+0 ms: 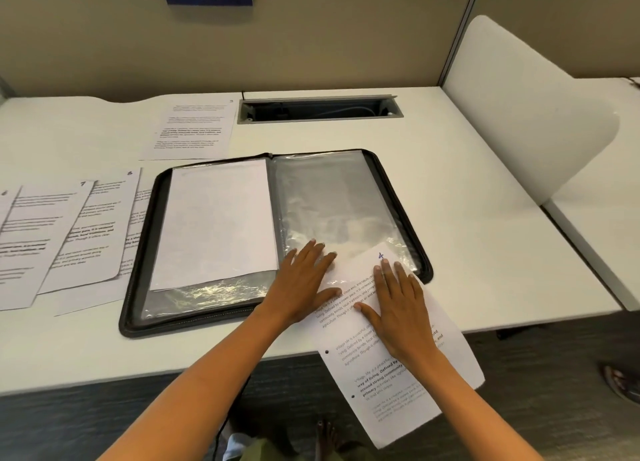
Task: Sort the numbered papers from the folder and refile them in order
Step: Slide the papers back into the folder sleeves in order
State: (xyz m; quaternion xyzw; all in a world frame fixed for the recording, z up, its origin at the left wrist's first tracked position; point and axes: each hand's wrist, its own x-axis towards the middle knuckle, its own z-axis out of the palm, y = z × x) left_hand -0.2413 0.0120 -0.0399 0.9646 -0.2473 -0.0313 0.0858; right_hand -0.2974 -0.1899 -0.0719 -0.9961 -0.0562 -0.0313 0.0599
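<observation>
Bare desk (467,197) right of folder (145,253); loose papers (69,232) crowd left; divider (519,114) blocks far right

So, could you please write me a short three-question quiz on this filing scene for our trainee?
1. True or false: the folder lies open on the desk.
2. Which number is written on the sheet under both hands? A) 4 B) 7 C) 9
3. Fill in: the left hand rests flat on the clear ____, while the right hand rests on the sheet.

Key: 1 true; 2 A; 3 sleeve.
</observation>
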